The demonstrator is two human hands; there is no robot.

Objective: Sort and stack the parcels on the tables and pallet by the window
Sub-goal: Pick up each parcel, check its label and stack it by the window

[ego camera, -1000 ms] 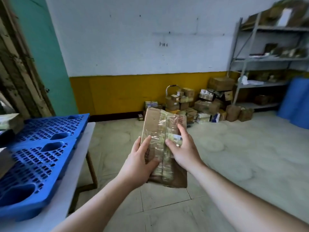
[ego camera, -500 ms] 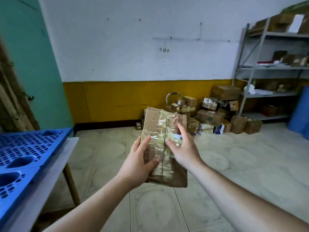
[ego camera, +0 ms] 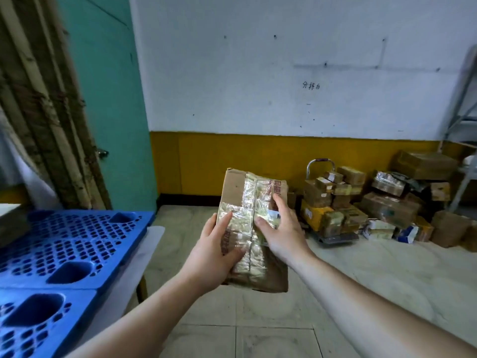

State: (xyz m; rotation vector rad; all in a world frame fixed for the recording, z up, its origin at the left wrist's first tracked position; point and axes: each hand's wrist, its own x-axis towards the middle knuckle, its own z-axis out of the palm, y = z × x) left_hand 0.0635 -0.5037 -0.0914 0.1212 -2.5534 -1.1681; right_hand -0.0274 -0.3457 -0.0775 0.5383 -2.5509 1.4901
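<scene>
I hold a flat brown cardboard parcel wrapped in shiny clear tape upright in front of me, above the floor. My left hand grips its lower left side, thumb on the front face. My right hand grips its right edge over a small white label. A blue plastic pallet lies on a white table at my left. The parcel is to the right of the pallet, not touching it.
A heap of cardboard parcels and a small hand trolley sit against the yellow-and-white wall at the right. A grey metal shelf stands at the far right. A teal door and wooden planks are at the left.
My view has swung left and back: the pallet and table fill more of the left side again, and the shelf has slid to the right edge. Both hands keep the same hold on the parcel.
</scene>
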